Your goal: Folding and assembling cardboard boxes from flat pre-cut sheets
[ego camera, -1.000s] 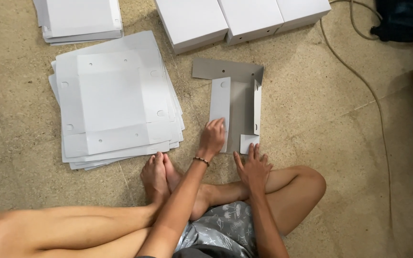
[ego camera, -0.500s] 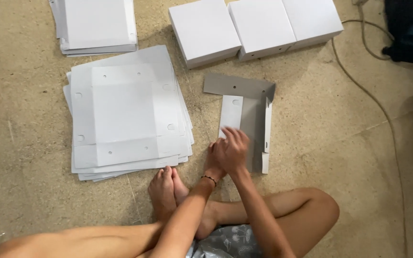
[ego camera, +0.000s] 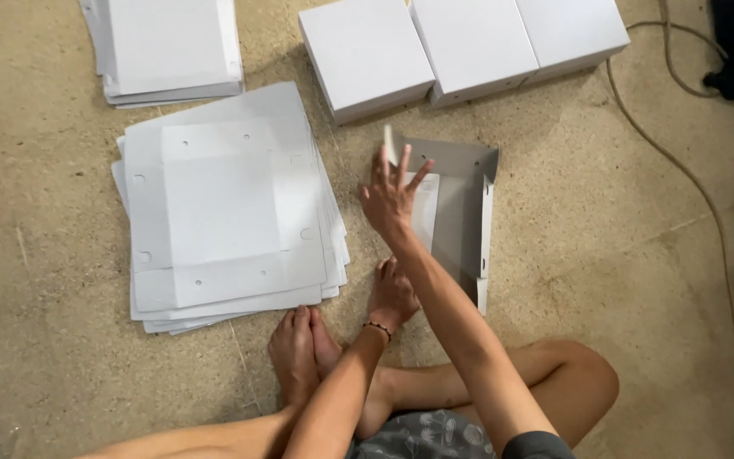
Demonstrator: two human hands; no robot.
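head camera, looking steeply down, close above floor [ego camera: 61, 374]

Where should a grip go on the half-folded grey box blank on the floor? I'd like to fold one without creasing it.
Probably on the raised side flap of the half-folded blank, from the right: it stands upright with a free top edge, while the base lies flat on the floor. The right hand is on the far-left corner flap; the left hand presses the near edge.

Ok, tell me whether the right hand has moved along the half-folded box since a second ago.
Yes. The right hand moved from the half-folded box's near end to its far flap.
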